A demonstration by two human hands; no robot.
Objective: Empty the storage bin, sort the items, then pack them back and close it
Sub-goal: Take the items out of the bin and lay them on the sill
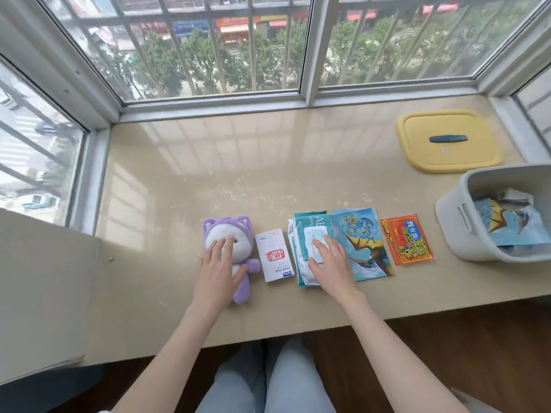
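Observation:
A row of items lies on the beige sill. My left hand (219, 268) rests flat on a purple and white plush toy (238, 257). Beside it lies a white box with a red stamp (274, 256). My right hand (329, 265) lies flat, fingers apart, on a stack of teal and white wipes packs (307, 234). To the right lie a blue dinosaur packet (362, 242) and a red and yellow packet (407, 239). The grey storage bin (456, 222) stands at the right edge with another dinosaur packet (507, 222) inside. Its yellow lid (447, 141) lies behind it.
Window frames and glass (208, 55) enclose the sill at the back and both sides. A cardboard sheet (44, 278) covers the left end of the sill. The sill's front edge (298, 332) runs just above my knees.

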